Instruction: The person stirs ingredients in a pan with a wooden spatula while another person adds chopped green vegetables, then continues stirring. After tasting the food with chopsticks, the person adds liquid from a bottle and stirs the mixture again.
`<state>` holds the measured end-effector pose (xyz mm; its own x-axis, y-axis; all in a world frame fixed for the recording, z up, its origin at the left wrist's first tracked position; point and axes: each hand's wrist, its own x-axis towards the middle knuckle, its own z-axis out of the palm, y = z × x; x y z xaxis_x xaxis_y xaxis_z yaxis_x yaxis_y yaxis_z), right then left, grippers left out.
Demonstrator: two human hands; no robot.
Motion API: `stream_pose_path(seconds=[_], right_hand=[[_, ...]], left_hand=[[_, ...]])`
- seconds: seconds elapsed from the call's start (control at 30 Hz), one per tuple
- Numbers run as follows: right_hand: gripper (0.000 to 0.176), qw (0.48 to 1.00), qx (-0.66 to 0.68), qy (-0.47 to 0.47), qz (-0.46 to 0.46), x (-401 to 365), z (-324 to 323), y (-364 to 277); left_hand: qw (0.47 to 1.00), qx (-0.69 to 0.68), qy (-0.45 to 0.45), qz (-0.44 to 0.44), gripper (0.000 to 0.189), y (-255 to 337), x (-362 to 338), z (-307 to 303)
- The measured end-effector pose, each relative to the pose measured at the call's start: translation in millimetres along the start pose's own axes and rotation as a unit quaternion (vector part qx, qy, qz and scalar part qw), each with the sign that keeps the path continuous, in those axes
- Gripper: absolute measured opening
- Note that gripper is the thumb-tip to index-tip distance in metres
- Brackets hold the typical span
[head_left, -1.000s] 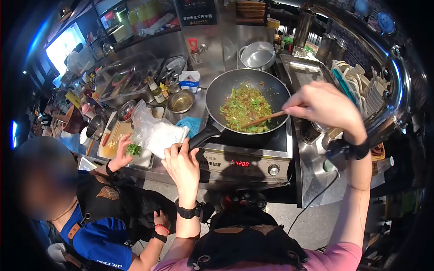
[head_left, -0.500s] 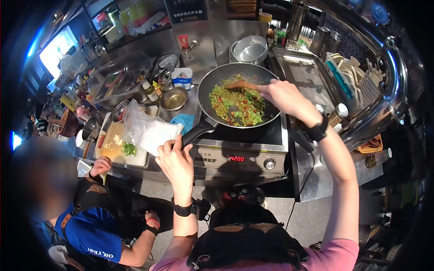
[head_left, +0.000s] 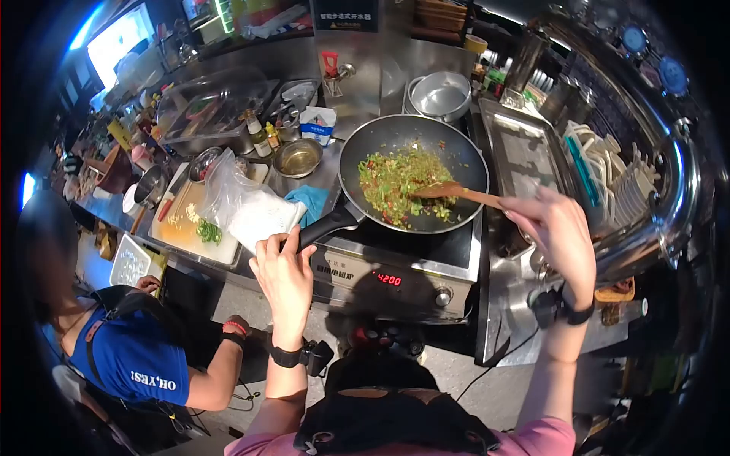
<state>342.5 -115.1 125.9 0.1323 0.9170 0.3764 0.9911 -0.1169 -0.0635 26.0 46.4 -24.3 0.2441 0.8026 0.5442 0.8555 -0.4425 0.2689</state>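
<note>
A dark frying pan [head_left: 468, 156] rests on the induction cooker [head_left: 357, 275], whose red display reads 4200. Chopped green and red peppers [head_left: 391, 175] are heaped in the pan. Around the end of the pan's black handle [head_left: 332, 223] my left hand [head_left: 283, 267] is closed. My right hand [head_left: 553, 228] grips the end of a wooden spatula [head_left: 452, 190], over the pan's right side. The spatula's blade lies in the peppers, its tip partly covered by them. Beside my left hand is a clear plastic bag [head_left: 262, 216] with something white in it.
Left of the pan are a metal bowl [head_left: 298, 158], a blue cloth [head_left: 307, 202] and a cutting board [head_left: 186, 229] with chopped pieces. A metal tray [head_left: 525, 140] and stacked white dishes [head_left: 620, 178] stand right. A person in a blue shirt [head_left: 125, 357] is at my left.
My right hand has drawn the spatula right and toward me, and its blade now sits lower in the peppers. My left hand stays on the handle. The view has shifted; the person at left has turned.
</note>
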Motion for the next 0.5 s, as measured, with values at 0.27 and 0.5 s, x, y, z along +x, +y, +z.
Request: stream_pose_path(seconds=[0.27, 0.5], right_hand=[[0.033, 0.991, 0.111, 0.062, 0.034, -43, 36, 24], [0.03, 0.962, 0.229, 0.089, 0.123, -56, 57, 41]], left_hand=[[1.0, -0.015, 0.009, 0.002, 0.043, 2, 2, -4], [1.0, -0.013, 0.008, -0.007, 0.043, 6, 1, -5]])
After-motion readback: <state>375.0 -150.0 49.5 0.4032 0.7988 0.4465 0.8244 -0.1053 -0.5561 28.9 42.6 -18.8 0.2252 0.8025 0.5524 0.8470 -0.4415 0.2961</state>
